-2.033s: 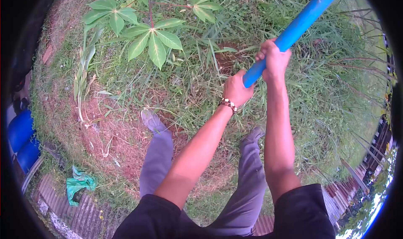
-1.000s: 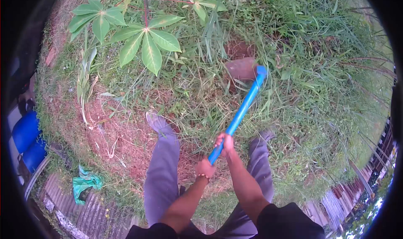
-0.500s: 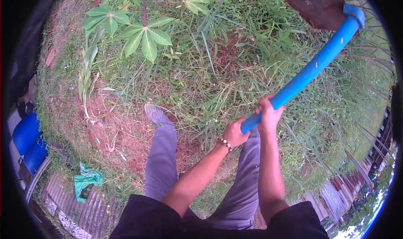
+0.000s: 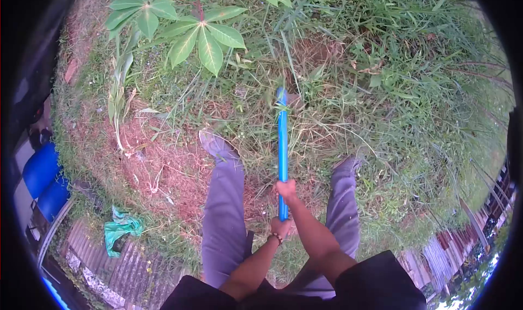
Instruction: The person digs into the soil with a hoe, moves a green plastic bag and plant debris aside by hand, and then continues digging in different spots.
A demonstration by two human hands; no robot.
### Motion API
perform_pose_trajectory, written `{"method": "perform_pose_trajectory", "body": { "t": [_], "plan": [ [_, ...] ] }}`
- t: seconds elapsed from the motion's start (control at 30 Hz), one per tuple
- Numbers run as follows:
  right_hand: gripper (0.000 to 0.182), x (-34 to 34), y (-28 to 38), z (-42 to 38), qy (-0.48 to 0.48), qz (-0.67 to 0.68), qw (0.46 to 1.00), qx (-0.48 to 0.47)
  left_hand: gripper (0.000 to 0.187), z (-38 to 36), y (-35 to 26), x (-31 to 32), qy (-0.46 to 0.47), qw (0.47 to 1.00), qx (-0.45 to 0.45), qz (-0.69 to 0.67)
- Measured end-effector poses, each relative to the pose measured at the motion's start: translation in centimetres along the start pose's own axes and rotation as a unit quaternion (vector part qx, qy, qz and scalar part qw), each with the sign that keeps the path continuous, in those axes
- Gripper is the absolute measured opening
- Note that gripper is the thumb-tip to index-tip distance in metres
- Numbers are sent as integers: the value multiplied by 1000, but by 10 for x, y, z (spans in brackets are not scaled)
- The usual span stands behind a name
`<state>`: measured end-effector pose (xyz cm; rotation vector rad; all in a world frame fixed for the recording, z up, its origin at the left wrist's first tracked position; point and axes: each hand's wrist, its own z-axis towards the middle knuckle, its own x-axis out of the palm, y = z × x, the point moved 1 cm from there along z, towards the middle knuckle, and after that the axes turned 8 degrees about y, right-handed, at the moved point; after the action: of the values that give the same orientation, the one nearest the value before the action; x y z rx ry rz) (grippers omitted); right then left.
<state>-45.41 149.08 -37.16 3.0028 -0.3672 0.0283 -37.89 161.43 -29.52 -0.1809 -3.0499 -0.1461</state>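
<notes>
A blue-handled hoe (image 4: 283,141) points straight away from me, its head low in the grass between and ahead of my feet. Grass hides most of the blade. My left hand (image 4: 280,228), with a beaded bracelet at the wrist, is wrapped round the near end of the handle. Just ahead of it, my right hand (image 4: 286,189) grips the same handle. Cut grass and weeds (image 4: 321,119) lie around the hoe head.
A broad-leaved plant (image 4: 202,38) stands at the upper left. Green plastic (image 4: 121,231) and corrugated sheets (image 4: 131,272) lie at the lower left, near blue drums (image 4: 41,171). More metal sheets (image 4: 436,261) are at the lower right.
The hoe has swung down from the raised upper right to the ground in the middle. Both hands have moved lower and to the left with it, still on the handle.
</notes>
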Motion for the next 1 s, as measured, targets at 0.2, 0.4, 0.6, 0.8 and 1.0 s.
{"method": "perform_pose_trajectory", "body": {
  "t": [0.2, 0.4, 0.6, 0.8, 1.0],
  "plan": [
    [8, -67, 81, -7, -23, 31, 999, -17, 20, -36, -125, 56, 149, 987, -7, -67],
    [26, -52, 128, 34, -80, -136, 986, -49, 21, -28, -180, 54, 81, 996, -21, -34],
    [17, -52, 123, 32, -68, -212, 973, -68, 25, -22, -166, 58, 8, 1000, 18, 13],
    [17, -76, 125, 19, -54, -220, 972, -57, 24, -28, -153, 99, -29, 998, 47, -8],
    [25, -87, 115, 29, -62, -303, 943, -123, 23, -20, -131, 115, -24, 995, 78, -53]
  ]
}}
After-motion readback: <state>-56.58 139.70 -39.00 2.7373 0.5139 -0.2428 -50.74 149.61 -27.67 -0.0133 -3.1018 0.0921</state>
